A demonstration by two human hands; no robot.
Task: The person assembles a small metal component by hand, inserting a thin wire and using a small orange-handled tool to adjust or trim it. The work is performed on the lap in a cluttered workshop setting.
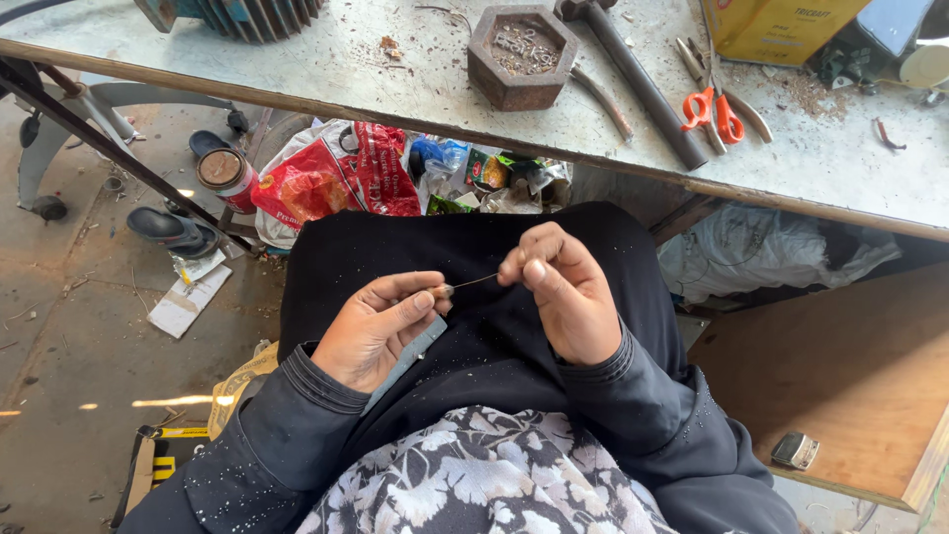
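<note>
My left hand (381,324) pinches one end of a thin metal wire (474,281) between thumb and forefinger, over my lap in black cloth. A flat grey strip (413,353) lies under that palm. My right hand (560,289) is closed on the wire's other end, fingers curled, a little higher and to the right. The wire runs short and nearly level between the two hands.
A metal workbench (376,74) stands in front with a rusty hexagonal block (521,54) holding small bits, a hammer (633,74), orange-handled scissors (714,109) and a yellow box (781,25). Bags (341,173) and a tin (225,173) lie beneath. A wooden board (840,381) with a small metal object (795,450) is at right.
</note>
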